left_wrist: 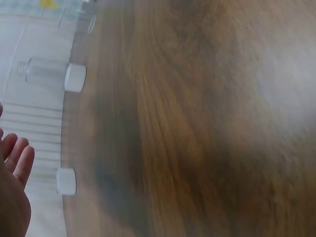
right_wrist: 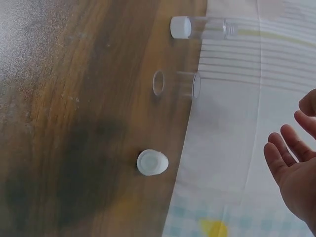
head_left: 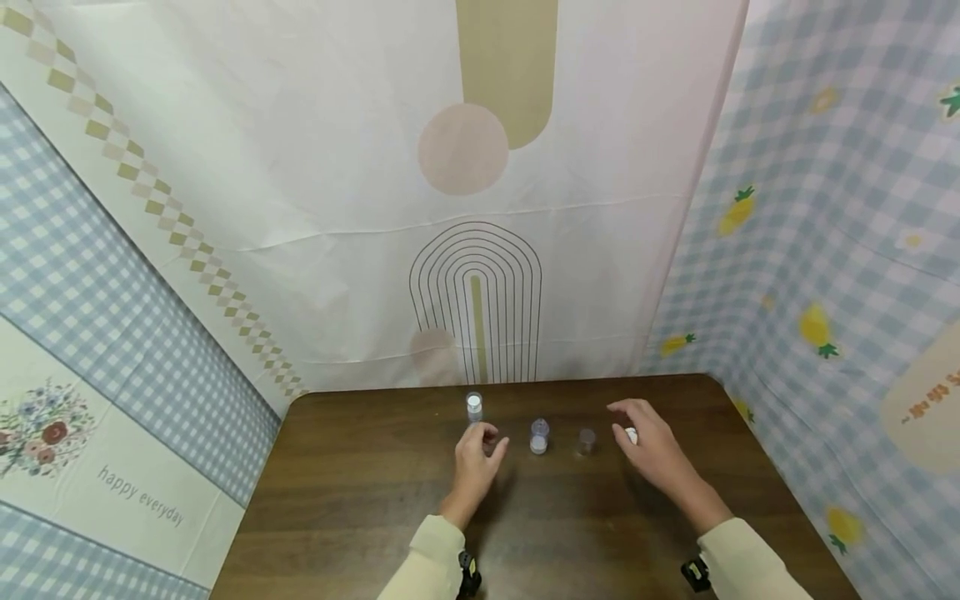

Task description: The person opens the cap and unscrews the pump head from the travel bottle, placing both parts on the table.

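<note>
My left hand [head_left: 476, 467] hovers over the table with thumb and fingers apart and nothing between them. Just beyond it stands a small container with a white part [head_left: 474, 405]; its lower portion is partly behind the fingers. To its right is a clear bottle [right_wrist: 212, 28] standing on a white base [right_wrist: 180, 27], its threaded neck uncovered. Beside the bottle is a clear, hollow cylindrical cover [head_left: 586, 442]. My right hand [head_left: 651, 443], empty with loosely bent fingers, is above a small white cap-like piece [right_wrist: 152, 162], which it partly covers in the head view.
The brown wooden table [head_left: 337, 500] ends at a white patterned cloth [head_left: 337, 292] behind the containers. Blue checked cloth [head_left: 795, 333] hangs along the right side. Dark wrist cameras [head_left: 696, 573] are strapped near both sleeves.
</note>
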Available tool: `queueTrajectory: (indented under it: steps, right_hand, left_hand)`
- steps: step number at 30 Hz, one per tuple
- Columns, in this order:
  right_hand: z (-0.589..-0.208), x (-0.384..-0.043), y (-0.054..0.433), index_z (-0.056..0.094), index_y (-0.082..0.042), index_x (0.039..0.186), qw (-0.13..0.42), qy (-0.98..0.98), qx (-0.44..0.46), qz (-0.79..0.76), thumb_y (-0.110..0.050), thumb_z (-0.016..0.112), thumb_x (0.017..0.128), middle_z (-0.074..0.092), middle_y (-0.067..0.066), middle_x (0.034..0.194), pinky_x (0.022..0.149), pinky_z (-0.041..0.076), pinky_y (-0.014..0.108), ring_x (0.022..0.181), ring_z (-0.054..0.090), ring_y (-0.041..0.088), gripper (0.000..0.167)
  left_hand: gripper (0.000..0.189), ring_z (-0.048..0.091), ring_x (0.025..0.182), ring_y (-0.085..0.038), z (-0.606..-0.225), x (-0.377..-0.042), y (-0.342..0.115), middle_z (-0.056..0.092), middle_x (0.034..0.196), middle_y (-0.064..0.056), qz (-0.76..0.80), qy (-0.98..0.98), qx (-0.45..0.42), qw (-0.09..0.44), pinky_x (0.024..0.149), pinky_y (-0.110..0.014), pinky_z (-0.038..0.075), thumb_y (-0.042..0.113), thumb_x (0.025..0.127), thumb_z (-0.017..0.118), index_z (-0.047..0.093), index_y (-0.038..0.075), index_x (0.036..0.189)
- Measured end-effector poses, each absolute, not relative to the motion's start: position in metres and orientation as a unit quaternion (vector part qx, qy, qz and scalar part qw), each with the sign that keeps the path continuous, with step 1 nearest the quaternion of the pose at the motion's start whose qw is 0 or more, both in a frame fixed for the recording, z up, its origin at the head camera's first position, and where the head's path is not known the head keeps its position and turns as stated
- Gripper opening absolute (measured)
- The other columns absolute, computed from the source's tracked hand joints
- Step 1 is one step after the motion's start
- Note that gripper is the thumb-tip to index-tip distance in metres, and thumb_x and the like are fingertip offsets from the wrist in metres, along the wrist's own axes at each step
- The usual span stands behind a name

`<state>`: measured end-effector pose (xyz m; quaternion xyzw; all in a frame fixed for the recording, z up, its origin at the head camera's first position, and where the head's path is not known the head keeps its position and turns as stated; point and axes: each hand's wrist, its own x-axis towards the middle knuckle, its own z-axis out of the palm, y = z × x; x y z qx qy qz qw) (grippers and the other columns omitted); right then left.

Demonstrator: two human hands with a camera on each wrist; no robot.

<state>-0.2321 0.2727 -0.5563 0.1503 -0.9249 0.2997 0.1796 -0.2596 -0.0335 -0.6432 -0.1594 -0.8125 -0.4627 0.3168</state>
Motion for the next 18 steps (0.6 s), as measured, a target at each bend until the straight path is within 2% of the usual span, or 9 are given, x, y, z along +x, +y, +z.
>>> queueTrajectory:
  steps: [4,7,12,18]
  right_hand:
    - [-0.554,-0.231,0.262,0.065,-0.004,0.127,0.193,-0.922,0.178,0.286,-0.008,0.070,0.095,0.062,0.014,0.126,0.087,0.054,0.050,0.113,0.061,0.029,0.032]
    - [-0.553,-0.229,0.254,0.064,-0.005,0.127,0.196,-0.920,0.188,0.282,-0.008,0.071,0.095,0.061,0.013,0.128,0.090,0.053,0.051,0.116,0.059,0.030,0.033]
    - [-0.551,-0.226,0.238,0.063,-0.006,0.129,0.205,-0.916,0.209,0.273,-0.009,0.073,0.094,0.060,0.014,0.129,0.096,0.051,0.053,0.122,0.058,0.032,0.036]
    - [-0.551,-0.226,0.220,0.064,-0.006,0.128,0.216,-0.908,0.229,0.276,-0.007,0.074,0.092,0.061,0.013,0.129,0.095,0.052,0.052,0.122,0.058,0.032,0.038]
  left_hand:
    - [0.026,0.065,0.070,-0.024,-0.644,-0.260,-0.045,0.063,0.082,-0.014,-0.459,-0.804,-0.137,0.352,0.058,-0.026,0.056,-0.003,0.077,0.085,0.061,-0.003,0.087]
    - [0.030,0.064,0.072,-0.028,-0.644,-0.261,-0.054,0.061,0.085,-0.018,-0.463,-0.806,-0.119,0.349,0.059,-0.031,0.056,-0.003,0.076,0.085,0.059,-0.006,0.090]
    - [0.039,0.064,0.085,-0.039,-0.643,-0.265,-0.066,0.062,0.094,-0.025,-0.476,-0.822,-0.080,0.302,0.075,-0.048,0.057,-0.001,0.076,0.086,0.058,-0.009,0.102]
    - [0.050,0.065,0.106,-0.045,-0.642,-0.270,-0.076,0.065,0.111,-0.029,-0.490,-0.842,-0.046,0.221,0.093,-0.056,0.053,0.007,0.080,0.087,0.058,-0.008,0.117]
